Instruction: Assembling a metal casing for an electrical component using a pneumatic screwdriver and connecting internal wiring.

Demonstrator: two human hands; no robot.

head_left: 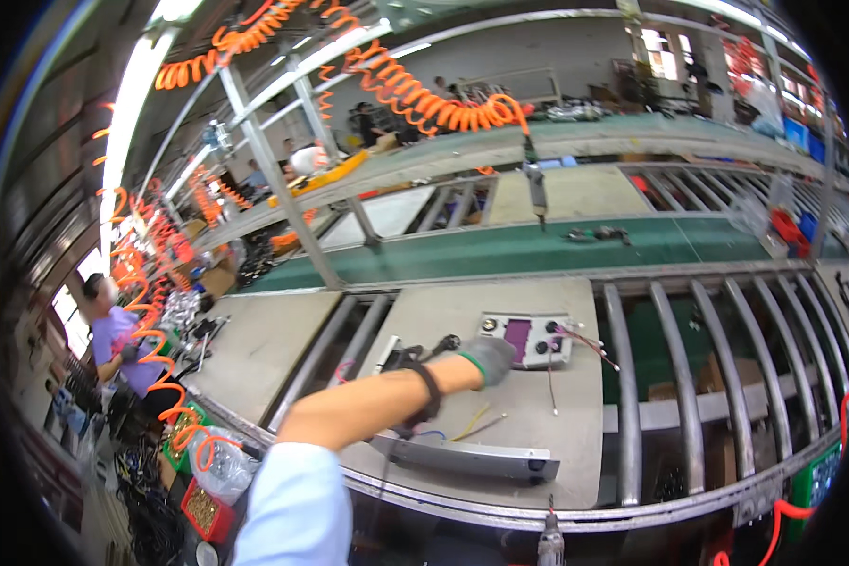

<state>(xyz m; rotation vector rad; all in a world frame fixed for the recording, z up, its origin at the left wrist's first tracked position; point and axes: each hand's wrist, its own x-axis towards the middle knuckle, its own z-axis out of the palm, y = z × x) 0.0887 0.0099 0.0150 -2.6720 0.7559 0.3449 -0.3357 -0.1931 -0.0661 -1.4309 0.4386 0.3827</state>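
Observation:
My left hand (491, 359), in a grey glove with a green cuff, reaches across a beige board. It is at the lower left edge of a pale metal panel (559, 353) with a purple rectangle, dark round knobs and loose wires; blur and angle hide the fingers, so I cannot tell whether they grip it. Left of the hand lie black parts (410, 354) with cables. Nearer me rests a long grey metal strip (472, 459), beside yellow and dark wires (476, 423). A power screwdriver (551, 542) shows at the lower edge. My right hand is out of view.
Metal rollers (689, 396) run right of the board. Behind is a green belt (424, 250), with another screwdriver (536, 189) hanging from an orange coiled hose (443, 108). A red bin of small parts (206, 512) and a plastic bag (222, 470) stand lower left. A person (123, 340) works at left.

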